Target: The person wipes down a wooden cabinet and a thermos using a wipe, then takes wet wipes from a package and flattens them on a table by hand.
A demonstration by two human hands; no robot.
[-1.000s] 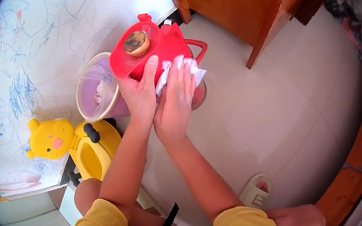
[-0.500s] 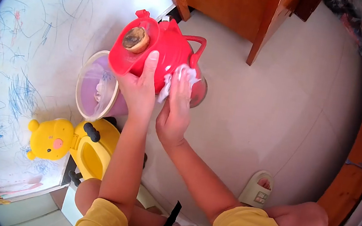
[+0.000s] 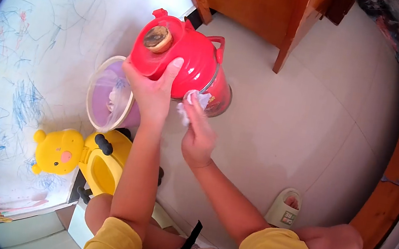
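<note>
A red thermos flask [image 3: 195, 64] with a cork stopper [image 3: 158, 39] in its mouth is tilted in front of me, its base toward the lower right. My left hand [image 3: 152, 89] grips the flask's red top near the spout, with the thumb laid along the shoulder. My right hand [image 3: 197, 137] pinches a crumpled white tissue [image 3: 195, 104] against or close beside the flask's lower side. The flask's handle [image 3: 217, 47] points away on the far side.
A purple bin [image 3: 108, 93] with a clear liner stands left of the flask. Nearer me is a yellow bear-faced child's potty [image 3: 105, 168]. Wooden furniture [image 3: 248, 8] is ahead, a scribbled white wall [image 3: 39, 59] on the left, and my slippered foot [image 3: 286, 207] at right.
My right hand has moved down the flask with the tissue, away from the handle area. The flask has turned, so its handle sits farther back and more of its lower body shows.
</note>
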